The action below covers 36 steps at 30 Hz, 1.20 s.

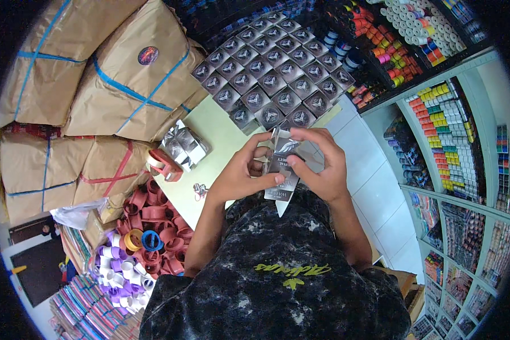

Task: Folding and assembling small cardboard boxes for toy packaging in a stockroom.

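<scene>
Between my two hands, in front of my chest, is a printed dark and clear plastic box [282,161], thin and partly see-through, its lower end tapering to a point. My left hand [235,173] grips its left side, thumb on the front and fingers curled behind. From the right, my right hand [330,170] holds it with the thumb pressed on its face and the index finger at its top edge. Just beyond my hands, rows of dark square boxes [286,99] with silver emblems cover the far part of the pale table [178,195].
A shiny silver bundle of packaging [184,146], a red tape dispenser [165,165] and a small metal item [200,191] lie on the table's left. Brown wrapped parcels [133,73] rise beyond. Red-brown rings [153,212] are heaped lower left. Shelves of spools [439,130] line the right.
</scene>
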Motion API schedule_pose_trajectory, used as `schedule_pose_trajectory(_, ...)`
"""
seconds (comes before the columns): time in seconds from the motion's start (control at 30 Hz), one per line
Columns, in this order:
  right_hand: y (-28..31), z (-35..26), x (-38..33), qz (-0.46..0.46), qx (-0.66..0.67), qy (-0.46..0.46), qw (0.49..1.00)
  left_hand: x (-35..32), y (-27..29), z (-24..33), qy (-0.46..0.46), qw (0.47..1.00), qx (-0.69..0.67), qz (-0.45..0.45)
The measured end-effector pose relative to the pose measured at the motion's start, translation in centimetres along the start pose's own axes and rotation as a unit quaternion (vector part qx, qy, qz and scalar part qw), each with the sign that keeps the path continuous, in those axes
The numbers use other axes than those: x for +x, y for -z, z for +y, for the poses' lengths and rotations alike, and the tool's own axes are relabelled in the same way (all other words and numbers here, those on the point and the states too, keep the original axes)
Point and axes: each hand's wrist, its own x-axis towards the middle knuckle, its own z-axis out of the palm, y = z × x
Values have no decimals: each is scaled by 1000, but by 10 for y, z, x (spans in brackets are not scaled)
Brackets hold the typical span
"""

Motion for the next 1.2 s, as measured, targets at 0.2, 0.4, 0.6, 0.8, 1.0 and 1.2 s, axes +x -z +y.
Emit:
schedule_pose_trajectory(0.2, -5, 6, -7, 13, -37, 15, 999, 1, -3, 8, 30, 998, 39, 28)
schedule_pose_trajectory(0.4, -5, -1, -7, 7, -87, 122, 989, -2, -2, 8, 34, 999, 3, 40)
schedule_pose_trajectory(0.6, -6, -3, -17, -24, -138, 163, 977, 1, 1, 0, -25, 997, -41, 60)
schedule_pose_trajectory(0.8, 0, -2, -20, -63, -134, 137, 979, -1, 2, -4, -12, 998, -26, 63)
schedule_pose_trajectory(1.0, -6, 5, -25, 86, 106, 22, 990, -1, -3, 8, -1, 997, -35, 65)
schedule_pose_trajectory(1.2, 19, 0, -16, -5, -3, -11, 1000, -3, 3, -9, -90, 994, 42, 38)
